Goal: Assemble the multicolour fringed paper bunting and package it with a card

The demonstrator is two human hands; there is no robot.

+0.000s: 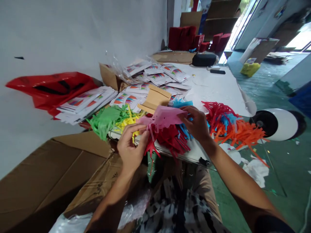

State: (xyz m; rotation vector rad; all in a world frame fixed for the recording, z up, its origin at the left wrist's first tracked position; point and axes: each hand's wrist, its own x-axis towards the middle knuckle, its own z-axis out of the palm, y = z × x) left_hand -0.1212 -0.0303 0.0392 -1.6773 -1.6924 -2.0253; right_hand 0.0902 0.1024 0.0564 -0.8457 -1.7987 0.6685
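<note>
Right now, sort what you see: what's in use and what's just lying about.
In use: pink paper, held by left hand and right hand; red fringe under it.
Lying about: red bag, cards, black case, box.

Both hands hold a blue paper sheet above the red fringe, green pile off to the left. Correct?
One error: the sheet is pink, not blue. The head view shows the left hand and right hand holding the pink sheet above the red fringe, with the green pile off to the left.
</note>
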